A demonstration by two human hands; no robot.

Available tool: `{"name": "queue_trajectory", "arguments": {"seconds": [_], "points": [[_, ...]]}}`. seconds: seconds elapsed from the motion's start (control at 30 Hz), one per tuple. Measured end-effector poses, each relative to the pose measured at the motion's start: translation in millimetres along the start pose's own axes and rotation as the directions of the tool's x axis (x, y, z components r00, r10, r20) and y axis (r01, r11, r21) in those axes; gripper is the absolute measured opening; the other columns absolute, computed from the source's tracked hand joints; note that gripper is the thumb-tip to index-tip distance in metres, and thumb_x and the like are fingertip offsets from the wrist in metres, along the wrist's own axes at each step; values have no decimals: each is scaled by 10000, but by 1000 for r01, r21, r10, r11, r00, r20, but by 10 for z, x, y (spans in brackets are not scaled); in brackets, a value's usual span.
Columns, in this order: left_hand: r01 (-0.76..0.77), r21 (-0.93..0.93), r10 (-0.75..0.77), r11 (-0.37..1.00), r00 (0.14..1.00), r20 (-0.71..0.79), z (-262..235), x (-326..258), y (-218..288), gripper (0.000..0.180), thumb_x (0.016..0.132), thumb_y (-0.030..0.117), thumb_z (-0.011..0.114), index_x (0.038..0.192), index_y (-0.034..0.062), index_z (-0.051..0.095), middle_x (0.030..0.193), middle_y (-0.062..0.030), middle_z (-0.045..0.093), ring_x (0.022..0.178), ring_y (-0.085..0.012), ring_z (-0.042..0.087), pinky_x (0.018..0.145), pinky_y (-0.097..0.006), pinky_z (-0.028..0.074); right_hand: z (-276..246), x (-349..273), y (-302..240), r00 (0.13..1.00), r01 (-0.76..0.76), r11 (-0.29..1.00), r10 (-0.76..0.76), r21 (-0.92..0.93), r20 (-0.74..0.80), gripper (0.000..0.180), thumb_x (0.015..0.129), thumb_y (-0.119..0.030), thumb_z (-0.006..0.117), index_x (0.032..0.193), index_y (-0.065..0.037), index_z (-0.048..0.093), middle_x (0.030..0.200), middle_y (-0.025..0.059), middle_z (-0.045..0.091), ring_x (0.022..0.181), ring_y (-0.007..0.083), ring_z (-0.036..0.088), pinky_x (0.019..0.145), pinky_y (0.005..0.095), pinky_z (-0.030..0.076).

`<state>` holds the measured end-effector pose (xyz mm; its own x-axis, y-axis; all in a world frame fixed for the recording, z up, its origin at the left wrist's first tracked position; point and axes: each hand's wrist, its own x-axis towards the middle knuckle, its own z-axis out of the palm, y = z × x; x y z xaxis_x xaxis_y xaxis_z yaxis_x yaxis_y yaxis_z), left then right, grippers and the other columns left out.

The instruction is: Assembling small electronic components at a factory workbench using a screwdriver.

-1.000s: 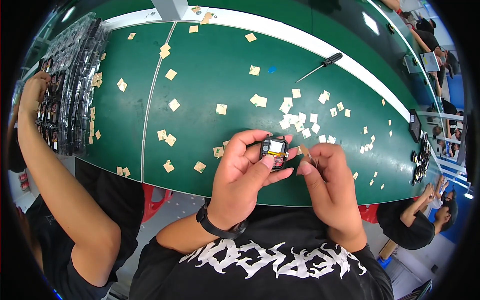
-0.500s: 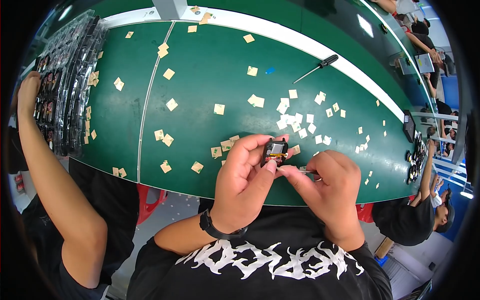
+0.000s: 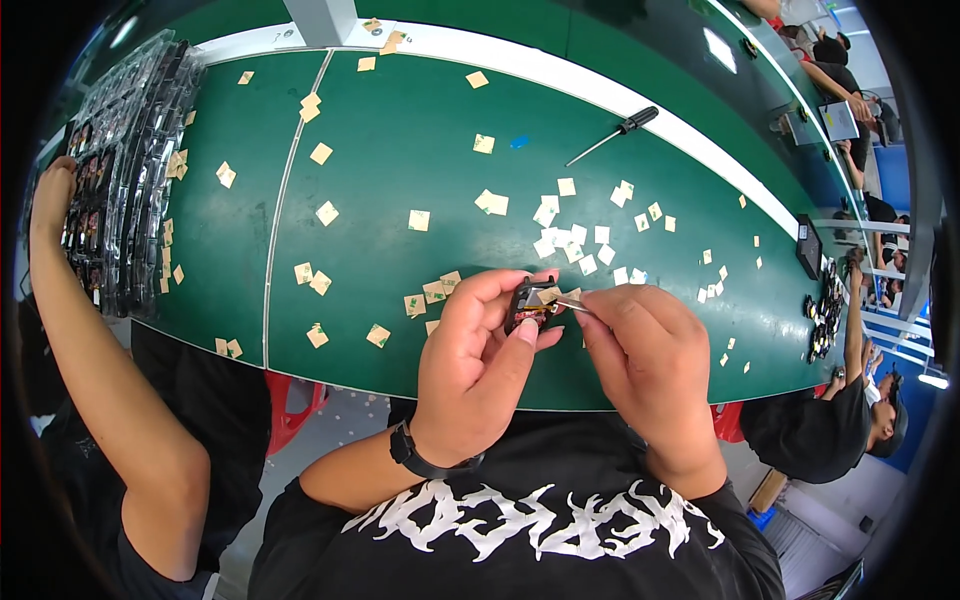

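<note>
My left hand is closed around a small black electronic housing, its open side up. A reddish circuit board and a thin yellow strip show inside, partly covered by my thumb. In my right hand, thumb and fingers pinch a thin metal tool, apparently tweezers. Its tip reaches the housing's right side, where a small tan square lies over the opening. Whether the tip grips that square is too small to tell.
Adhesive squares are scattered over the green table. A black screwdriver lies near the far edge. Stacked clear trays stand at left, touched by a co-worker's hand. Dark parts are piled at right.
My right hand has moved the tool tip from the housing's lower edge up to its right side. The tan square now shows over the housing. The whole view has shifted slightly.
</note>
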<state>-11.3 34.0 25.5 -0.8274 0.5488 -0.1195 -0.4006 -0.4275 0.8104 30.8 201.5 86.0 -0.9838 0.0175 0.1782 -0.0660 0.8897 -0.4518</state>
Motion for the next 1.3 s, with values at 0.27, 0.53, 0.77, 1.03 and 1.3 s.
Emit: {"name": "queue_trajectory", "arguments": {"seconds": [0.27,0.53,0.77,1.03,1.3], "points": [[-15,62,15,998,1000,7,19,-6,-39,336,1029,-20,447,1360,2,392,1443,-226,521,1226,-228,603,1011,-367,538,46,39,-9,992,102,985,-112,-141,-63,248,748,-8,750,986,-41,691,849,65,655,691,238,635,607,347,521],[62,56,-63,996,998,5,9,-16,-4,310,1042,7,440,1351,-8,416,1362,-213,587,1124,-235,658,872,-337,594,16,60,95,978,208,969,-205,-130,34,269,698,-20,724,963,-30,680,845,58,652,661,215,616,549,332,508],[63,30,-65,998,997,43,-30,0,-16,295,1050,43,448,1339,-17,439,1316,-215,612,1047,-237,681,786,-315,603,-30,96,176,977,202,979,-201,-14,66,239,738,26,756,968,-15,704,832,87,684,679,259,646,587,361,511],[100,20,-100,995,994,44,-20,17,-3,285,1050,42,459,1329,-16,459,1287,-216,628,975,-210,686,760,-295,585,-60,72,162,976,203,979,-203,9,73,215,744,-14,748,951,-22,695,799,79,652,679,258,651,588,371,532],[80,32,-79,996,996,-37,19,-8,-7,265,1032,8,501,1291,-48,482,1206,-142,648,911,-129,663,743,-249,554,-114,-52,51,999,12,989,-17,145,38,220,784,8,747,998,-21,703,816,82,654,692,242,653,568,354,512]]}}
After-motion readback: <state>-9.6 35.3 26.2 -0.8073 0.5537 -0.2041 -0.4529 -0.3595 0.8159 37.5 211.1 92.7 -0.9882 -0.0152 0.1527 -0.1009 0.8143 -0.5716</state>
